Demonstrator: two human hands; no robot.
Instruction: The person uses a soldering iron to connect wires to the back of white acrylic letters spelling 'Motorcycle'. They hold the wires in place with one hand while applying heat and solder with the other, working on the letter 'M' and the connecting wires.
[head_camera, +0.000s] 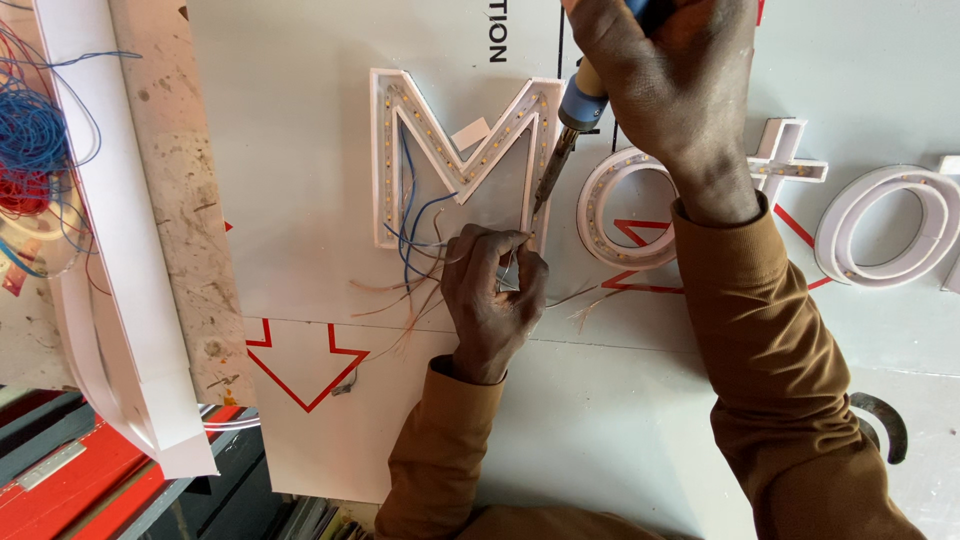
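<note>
A white channel letter shaped like an M (400, 150), lined with small LED strips, lies on a white board (300, 120). My right hand (670, 90) grips a soldering iron (575, 110) with a blue and tan handle; its tip (541, 200) touches the M's lower right leg. My left hand (490, 290) pinches thin wire and a small silvery piece right at that leg's foot. Blue and reddish wires (410, 235) trail out of the M's bottom. Both arms wear brown sleeves.
More white lit letters lie to the right: a round one (610, 215), a cross-shaped one (790, 160), another round one (890, 225). A long white strip (110, 230) and a tangle of blue and red wire (30, 140) sit at the left. A dark curved piece (890, 420) lies at lower right.
</note>
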